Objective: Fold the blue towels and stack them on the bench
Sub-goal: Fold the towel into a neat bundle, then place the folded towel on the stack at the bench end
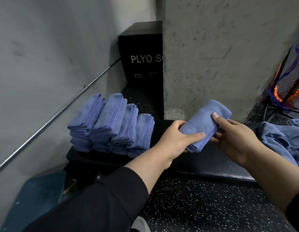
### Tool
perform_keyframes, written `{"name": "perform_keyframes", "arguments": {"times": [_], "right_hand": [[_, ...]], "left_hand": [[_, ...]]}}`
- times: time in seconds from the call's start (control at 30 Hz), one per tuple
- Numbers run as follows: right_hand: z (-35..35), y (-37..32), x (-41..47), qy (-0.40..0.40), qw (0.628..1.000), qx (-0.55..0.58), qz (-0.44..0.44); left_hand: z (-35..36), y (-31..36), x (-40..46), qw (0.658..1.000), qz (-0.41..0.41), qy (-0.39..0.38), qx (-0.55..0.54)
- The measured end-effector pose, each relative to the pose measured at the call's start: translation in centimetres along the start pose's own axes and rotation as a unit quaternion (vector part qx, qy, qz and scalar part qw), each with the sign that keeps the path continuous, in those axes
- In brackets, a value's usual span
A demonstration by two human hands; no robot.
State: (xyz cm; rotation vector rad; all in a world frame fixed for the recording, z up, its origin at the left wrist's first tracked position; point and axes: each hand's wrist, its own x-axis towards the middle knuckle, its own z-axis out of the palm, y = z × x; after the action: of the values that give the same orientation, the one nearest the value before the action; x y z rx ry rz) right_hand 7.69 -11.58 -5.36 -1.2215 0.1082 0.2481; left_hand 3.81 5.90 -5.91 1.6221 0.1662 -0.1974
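- Black padded bench [204,163] runs left to right under both my hands; everything for the task sits on it or over it.
- Blue folded-towel stacks [110,124], four of them in a row at the bench's left end, lean against each other; the nearest stack stands just left of my left hand, with bare bench between.
- Crumpled heap of unfolded blue towels [284,138] lies at the right end, past my right wrist.
- Folded blue microfibre towel [206,124], the one in hand, is held above the bench middle; its long axis runs from near-left to far-right, tilted up toward the concrete pillar [220,56].
- Left hand [177,139] grips the towel's near-left end, thumb over the top, fingers curled beneath.
- Right hand [235,136] pinches the right long edge, thumb on top, fingers below.
- Key relation: the stacks lie to the left of the towel, so my left hand is the nearer one. I judge the next move is a carry leftward onto or beside the rightmost stack, turning the long axis to match the stacks' far-to-near run.
- Risk, as I judge it: the leaning stacks could topple if nudged.
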Motion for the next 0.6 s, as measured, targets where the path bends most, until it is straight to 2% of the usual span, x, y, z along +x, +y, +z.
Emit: {"name": "perform_keyframes", "arguments": {"times": [0.23, 0.4, 0.6], "right_hand": [[5.5, -0.6, 0.4, -0.025, 0.999, -0.034, -0.031], [8.2, 0.2, 0.8, -0.039, 0.997, -0.062, -0.035], [10.1, 1.5, 1.9, -0.04, 0.997, -0.068, 0.005]], "left_hand": [[-4.6, 1.3, -2.4, 0.998, 0.033, 0.057, 0.004], [-7.8, 1.7, -4.2, 0.998, 0.031, 0.051, -0.008], [-9.8, 1.0, -5.1, 0.999, 0.018, 0.046, -0.003]]}}
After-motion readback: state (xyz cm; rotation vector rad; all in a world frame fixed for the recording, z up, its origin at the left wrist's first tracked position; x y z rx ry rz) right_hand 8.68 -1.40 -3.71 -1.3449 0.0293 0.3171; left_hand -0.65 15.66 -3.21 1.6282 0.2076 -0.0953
